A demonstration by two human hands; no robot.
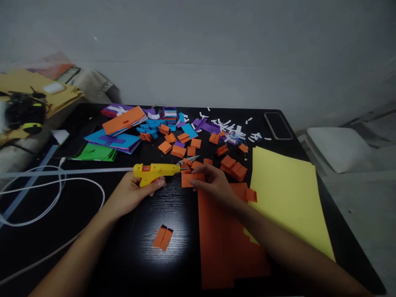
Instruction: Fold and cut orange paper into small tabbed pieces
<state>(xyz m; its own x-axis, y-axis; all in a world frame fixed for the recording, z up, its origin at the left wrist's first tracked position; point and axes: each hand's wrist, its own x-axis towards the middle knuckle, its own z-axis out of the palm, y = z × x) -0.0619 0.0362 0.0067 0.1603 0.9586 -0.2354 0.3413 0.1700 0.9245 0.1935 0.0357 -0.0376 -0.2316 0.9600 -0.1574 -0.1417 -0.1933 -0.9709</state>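
My left hand (136,192) is wrapped round the handle of a yellow hot glue gun (156,170). A long translucent glue stick (102,170) runs out of its back end to the left. The nozzle points right, close to a small folded orange paper piece (188,180), which my right hand (213,183) pinches between thumb and fingers. Whether the nozzle touches the paper I cannot tell. Under my right forearm lies a large orange sheet (229,247). Another folded orange piece (163,238) rests alone on the black table (130,255) nearer to me.
Scissors (192,158) lie partly under several folded orange pieces (178,151). Behind are stacked coloured papers (123,120) and white scraps (230,128). Yellow sheets (284,198) and a phone (278,126) are on the right. A white cable (103,194) loops at left.
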